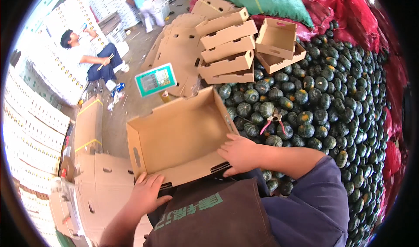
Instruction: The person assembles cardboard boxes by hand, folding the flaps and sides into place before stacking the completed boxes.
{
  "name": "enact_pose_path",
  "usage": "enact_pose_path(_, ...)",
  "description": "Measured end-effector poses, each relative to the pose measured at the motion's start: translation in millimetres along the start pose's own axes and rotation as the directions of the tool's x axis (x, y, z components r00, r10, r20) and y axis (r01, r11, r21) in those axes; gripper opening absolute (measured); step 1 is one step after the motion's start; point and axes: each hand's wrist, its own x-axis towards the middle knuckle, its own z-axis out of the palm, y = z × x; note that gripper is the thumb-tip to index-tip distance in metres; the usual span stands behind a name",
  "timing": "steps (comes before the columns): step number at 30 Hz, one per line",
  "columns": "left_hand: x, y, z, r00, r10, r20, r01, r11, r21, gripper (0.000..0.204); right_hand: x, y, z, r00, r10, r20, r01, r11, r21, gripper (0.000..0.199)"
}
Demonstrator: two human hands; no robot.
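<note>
Open cardboard box [181, 136], empty, sits tilted against the person's lap, left hand [146, 194] spread flat on its near corner, right hand [239, 153] gripping the near rim. Likely risk: with only the near edge held, the box may tip forward or its wall buckle. Dark green squashes [323, 94] crowd the right with pink-handled shears [274, 121] lying on them; stacked boxes [227, 51] behind, flattened cartons [94, 181] left.

One open box [181, 136], two hands on it — five stacked trays [227, 51], one scale [155, 79], squashes [323, 98] beyond counting.
</note>
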Motion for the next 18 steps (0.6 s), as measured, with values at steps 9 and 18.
enact_pose_path(9,54,-10,2,0.467,0.290,0.835,0.188,0.890,-0.415,0.048,24,6,-33,0.740,-0.330,0.585,-0.036,0.850,0.525,0.031)
enact_pose_path(18,-58,-48,27,0.603,-0.684,-0.411,0.241,0.647,-0.723,0.047,-103,38,-56,0.747,0.563,-0.354,-0.495,0.826,0.269,0.027)
